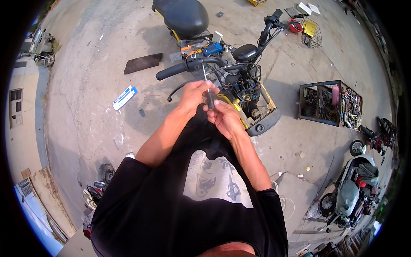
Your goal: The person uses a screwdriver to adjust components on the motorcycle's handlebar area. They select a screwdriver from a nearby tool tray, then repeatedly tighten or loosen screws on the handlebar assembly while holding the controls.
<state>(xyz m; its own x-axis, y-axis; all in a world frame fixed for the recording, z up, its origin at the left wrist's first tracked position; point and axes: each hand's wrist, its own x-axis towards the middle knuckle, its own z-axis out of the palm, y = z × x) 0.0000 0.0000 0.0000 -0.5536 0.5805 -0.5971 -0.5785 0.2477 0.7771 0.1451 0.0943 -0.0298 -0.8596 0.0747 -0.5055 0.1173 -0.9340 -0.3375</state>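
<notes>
Both my hands are on a screwdriver (210,100) with a dark handle and a thin metal shaft. The fingers of my left hand (193,97) are closed around it where the shaft meets the handle. My right hand (226,116) pinches the lower end of the handle. The shaft points away from me, its tip at the switch housing (196,64) beside the left handlebar grip (171,71); whether it sits in a screw I cannot tell. Below the grip juts a black brake lever (175,91). This scooter's front is stripped, showing tangled wiring (243,93) and yellow frame parts.
A blue meter-like device (212,49) rests ahead of the black seat (186,18). On the concrete lie a blue-and-white box (124,99) and a dark flat panel (142,64). To the right stand a tool-filled metal box (319,120), a wire basket (316,39) and a parked scooter (350,193).
</notes>
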